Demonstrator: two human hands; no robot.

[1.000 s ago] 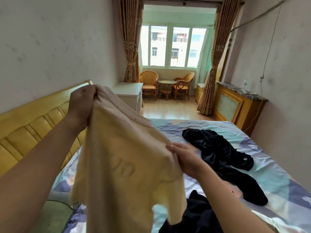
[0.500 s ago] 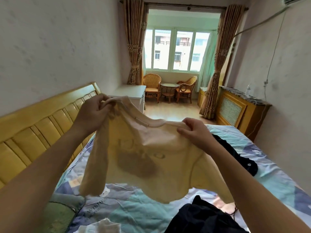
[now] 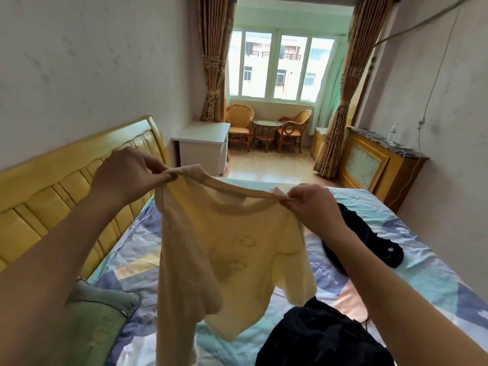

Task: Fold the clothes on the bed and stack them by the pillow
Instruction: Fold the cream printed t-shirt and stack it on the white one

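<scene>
Left hand (image 3: 126,173) and right hand (image 3: 310,207) each pinch a shoulder of the cream shirt (image 3: 224,249), hanging above the bed (image 3: 422,265). Green pillow (image 3: 89,323) lies lower left. The shirt's hem hides part of a dark garment (image 3: 317,336).

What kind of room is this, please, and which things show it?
Most likely a bedroom in a home or a guesthouse. A bed with a patterned sheet and a yellow padded headboard fills the foreground, a green pillow lies on it, and wicker chairs stand at a curtained window.
</scene>
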